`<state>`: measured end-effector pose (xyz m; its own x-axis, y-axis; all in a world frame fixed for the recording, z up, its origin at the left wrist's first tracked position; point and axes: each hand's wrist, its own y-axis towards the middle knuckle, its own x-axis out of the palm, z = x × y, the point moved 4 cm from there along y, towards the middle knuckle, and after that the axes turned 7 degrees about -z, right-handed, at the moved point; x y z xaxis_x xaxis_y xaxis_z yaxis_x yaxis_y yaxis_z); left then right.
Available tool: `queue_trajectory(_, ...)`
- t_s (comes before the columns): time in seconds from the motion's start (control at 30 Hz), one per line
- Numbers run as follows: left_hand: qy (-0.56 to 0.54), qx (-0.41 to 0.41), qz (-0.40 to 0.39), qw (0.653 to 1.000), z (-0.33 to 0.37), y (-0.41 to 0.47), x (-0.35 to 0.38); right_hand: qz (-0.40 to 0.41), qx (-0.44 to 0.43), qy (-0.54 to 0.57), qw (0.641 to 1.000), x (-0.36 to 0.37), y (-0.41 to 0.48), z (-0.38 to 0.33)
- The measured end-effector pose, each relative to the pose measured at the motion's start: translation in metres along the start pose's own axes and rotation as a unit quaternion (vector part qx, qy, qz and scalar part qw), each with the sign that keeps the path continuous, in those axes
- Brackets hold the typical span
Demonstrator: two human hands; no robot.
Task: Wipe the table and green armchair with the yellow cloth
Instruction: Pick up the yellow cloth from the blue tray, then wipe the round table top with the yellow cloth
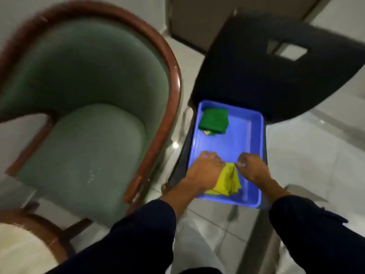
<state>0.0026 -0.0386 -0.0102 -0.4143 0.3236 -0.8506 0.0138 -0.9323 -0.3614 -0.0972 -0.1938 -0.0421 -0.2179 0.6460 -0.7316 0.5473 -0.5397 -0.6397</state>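
The yellow cloth (229, 179) lies crumpled at the near end of a blue tray (254, 147). My left hand (205, 169) presses on the cloth's left side and covers part of it. My right hand (252, 167) pinches the cloth's upper right corner between thumb and fingers. The green armchair (83, 107), with a brown wooden frame, stands to the left of the tray. The blue tray rests on the seat of a dark chair (256, 62).
A folded green cloth (214, 121) lies at the far end of the tray. A round wooden-rimmed table edge (25, 234) shows at the bottom left. White floor tiles surround the chairs, and a brown door stands behind.
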Motion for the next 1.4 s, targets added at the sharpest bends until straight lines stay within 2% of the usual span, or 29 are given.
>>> queue_trajectory(0.07, -0.023, -0.062, -0.097, 0.993, -0.018, 0.017, 0.037, -0.052, -0.017, -0.051, 0.997, 0.028, 0.019, 0.003)
queue_trajectory(0.1, -0.033, -0.092, -0.115, 0.989, -0.030, 0.021, 0.055, -0.069, -0.026, -0.075, 0.994, 0.043, 0.028, 0.003)
queue_trajectory(0.17, -0.071, -0.137, -0.109, 0.982, -0.052, 0.029, 0.074, -0.066, -0.049, -0.117, 0.990, 0.065, 0.041, -0.005)
queue_trajectory(0.27, -0.154, -0.176, -0.043, 0.971, -0.069, 0.047, 0.080, -0.023, -0.039, -0.151, 0.987, 0.078, 0.055, -0.003)
queue_trajectory(0.33, -0.143, -0.195, -0.039, 0.969, -0.068, 0.049, 0.086, -0.036, -0.018, -0.141, 0.989, 0.076, 0.055, 0.000)
queue_trajectory(0.43, -0.087, -0.185, -0.075, 0.976, -0.055, 0.039, 0.088, -0.046, -0.040, -0.047, 0.997, 0.056, 0.045, -0.007)
queue_trajectory(0.5, -0.133, -0.190, -0.042, 0.972, -0.062, 0.031, 0.071, -0.041, -0.032, 0.082, 0.995, 0.030, 0.042, -0.019)
queue_trajectory(0.57, -0.238, -0.198, 0.019, 0.951, -0.072, 0.014, 0.043, -0.049, -0.027, 0.214, 0.975, 0.002, 0.035, -0.036)
queue_trajectory(0.6, -0.306, -0.205, 0.061, 0.928, -0.075, -0.001, 0.028, -0.045, -0.039, 0.255, 0.965, -0.011, 0.029, -0.047)
queue_trajectory(0.7, -0.495, -0.225, 0.156, 0.825, -0.075, -0.055, -0.009, -0.038, -0.060, 0.363, 0.929, -0.047, 0.000, -0.096)
queue_trajectory(0.8, -0.589, -0.230, 0.241, 0.736, -0.082, -0.121, -0.035, -0.073, -0.103, 0.372, 0.920, -0.069, -0.033, -0.175)
queue_trajectory(0.87, -0.636, -0.208, 0.302, 0.679, -0.092, -0.167, -0.045, -0.101, -0.140, 0.335, 0.926, -0.073, -0.053, -0.234)
queue_trajectory(0.93, -0.668, -0.205, 0.377, 0.608, -0.107, -0.226, -0.040, -0.144, -0.201, 0.301, 0.921, -0.058, -0.077, -0.297)
queue_trajectory(1.1, -0.641, -0.340, 0.543, 0.422, -0.143, -0.371, 0.031, -0.248, -0.312, 0.243, 0.884, 0.031, -0.145, -0.424)
queue_trajectory(1.17, -0.618, -0.398, 0.561, 0.382, -0.152, -0.414, 0.073, -0.260, -0.332, 0.208, 0.883, 0.087, -0.157, -0.446)
queue_trajectory(1.3, -0.593, -0.518, 0.506, 0.352, -0.162, -0.482, 0.174, -0.239, -0.288, 0.066, 0.925, 0.225, -0.152, -0.468)
queue_trajectory(1.4, -0.600, -0.569, 0.467, 0.313, -0.153, -0.525, 0.245, -0.255, -0.271, 0.008, 0.928, 0.317, -0.156, -0.482)
